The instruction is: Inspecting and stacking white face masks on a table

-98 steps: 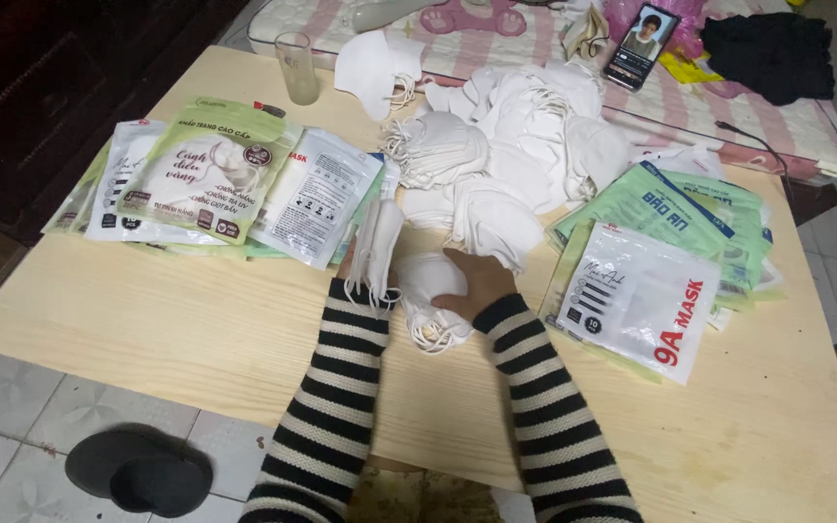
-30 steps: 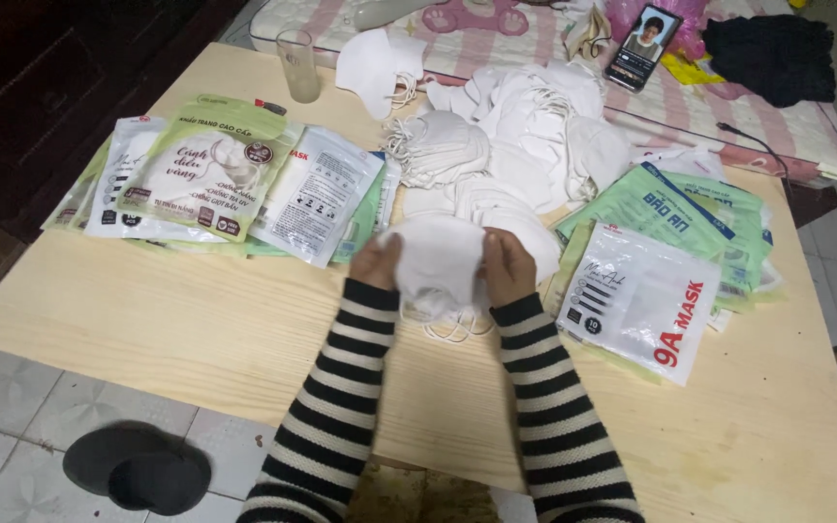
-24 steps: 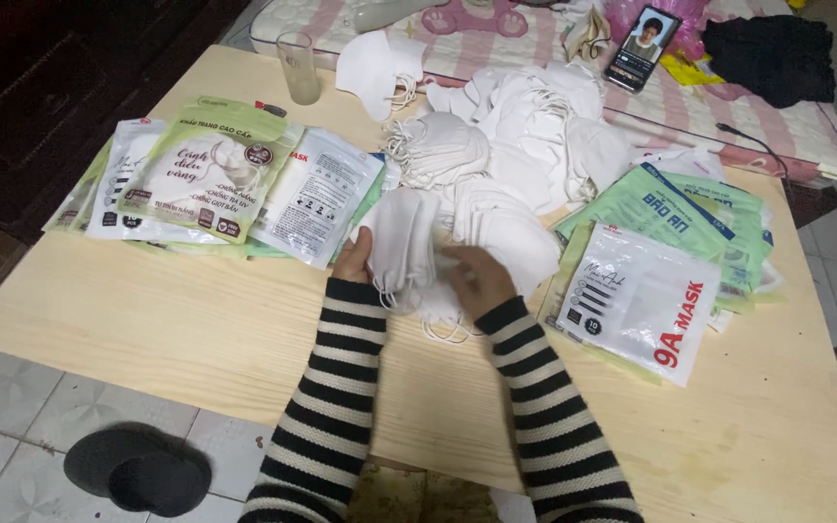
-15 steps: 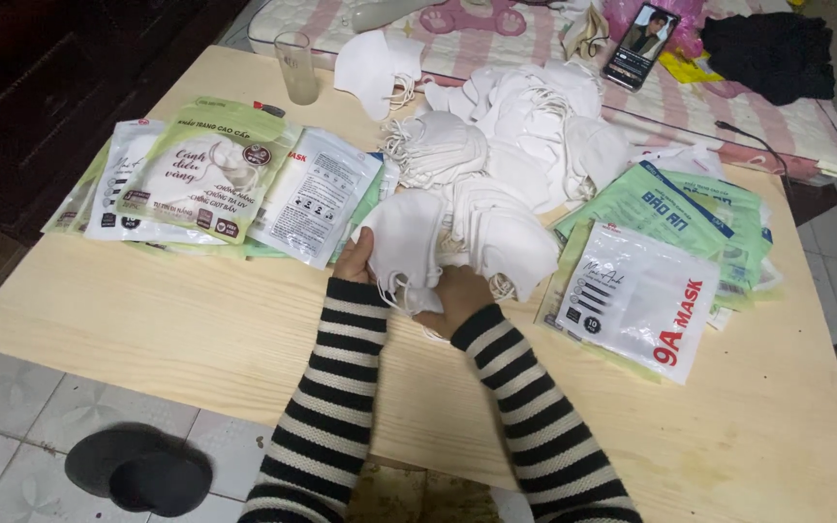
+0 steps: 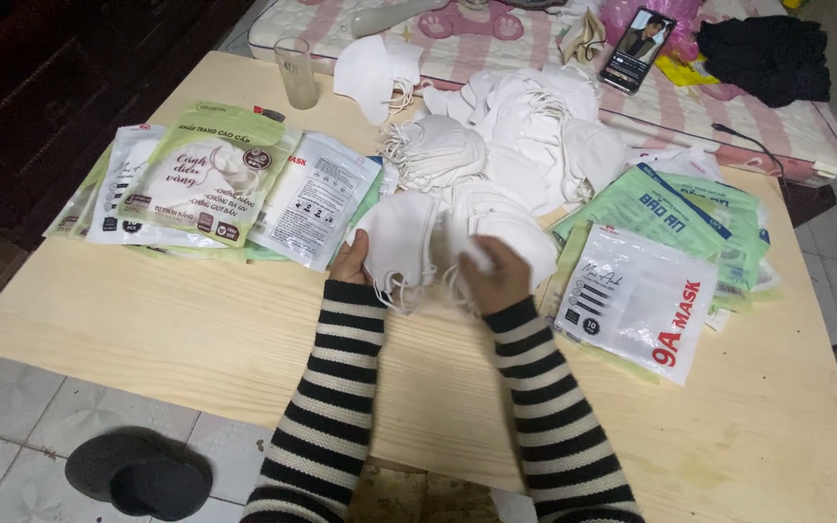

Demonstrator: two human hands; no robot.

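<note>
My left hand [image 5: 349, 263] grips a small stack of white face masks [image 5: 401, 242] upright at the middle of the pale wooden table [image 5: 147, 329]. My right hand [image 5: 496, 276] pinches another white mask [image 5: 511, 232] just to the right of that stack, its ear loops hanging below. Both arms wear black-and-cream striped sleeves. Behind my hands lies a loose heap of white masks [image 5: 525, 145].
Flat mask packets lie at left [image 5: 205, 184] and at right [image 5: 636, 300], with green packets [image 5: 675, 208] behind. A glass [image 5: 295, 73] stands at the far edge. A phone [image 5: 636, 37] and dark cloth [image 5: 767, 58] rest on the pink bedding beyond. A dark slipper [image 5: 138, 475] is on the floor.
I lifted the masks off the table and gathered them into a stack in my left hand. My right hand moved in from the right and now pinches a further mask beside it.
</note>
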